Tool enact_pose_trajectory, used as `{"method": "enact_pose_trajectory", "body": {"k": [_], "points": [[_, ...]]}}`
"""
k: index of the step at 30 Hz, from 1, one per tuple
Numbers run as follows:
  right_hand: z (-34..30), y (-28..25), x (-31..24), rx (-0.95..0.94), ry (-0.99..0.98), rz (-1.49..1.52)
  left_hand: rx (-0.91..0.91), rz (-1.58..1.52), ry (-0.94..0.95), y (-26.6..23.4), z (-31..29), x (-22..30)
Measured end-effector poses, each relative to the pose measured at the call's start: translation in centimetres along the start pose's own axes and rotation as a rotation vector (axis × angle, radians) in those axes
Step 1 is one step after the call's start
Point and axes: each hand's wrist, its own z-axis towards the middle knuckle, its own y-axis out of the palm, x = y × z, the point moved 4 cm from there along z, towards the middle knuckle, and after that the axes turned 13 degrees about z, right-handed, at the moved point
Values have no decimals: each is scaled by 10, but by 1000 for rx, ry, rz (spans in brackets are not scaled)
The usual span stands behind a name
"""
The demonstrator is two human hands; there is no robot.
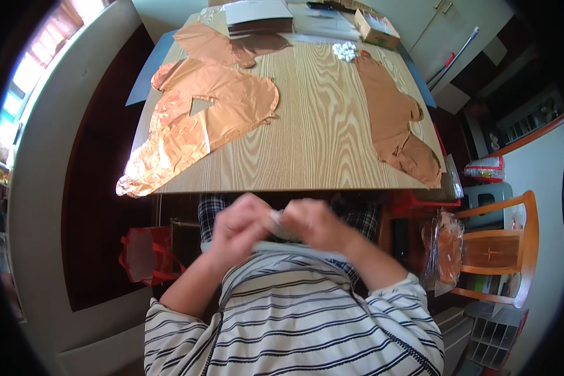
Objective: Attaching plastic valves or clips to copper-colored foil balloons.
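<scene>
person's left hand (237, 227) and right hand (316, 224) pinching a small blurred white piece (276, 217) before the near edge of the table (307, 144), copper foil shape (235, 103) on the table's left

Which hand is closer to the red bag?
Left. The left hand is to the right of the red bag; the right hand is farther right, on the left hand's far side.

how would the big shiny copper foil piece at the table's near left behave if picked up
The foil piece would probably flop and fold, since it lies flat and creased. It looks thin, so it is likely light for its size. Its glossy surface may let it slide easily on the table.
</scene>
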Motion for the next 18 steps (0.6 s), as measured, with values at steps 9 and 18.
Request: {"method": "enact_pose_trajectory", "body": {"k": [9, 18], "points": [[-5, -3, -18, -38, -76, 37, 39, 308, 119, -8, 7, 16], [-6, -2, -22, -48, -146, 47, 54, 254, 249, -11, 17, 21]]}}
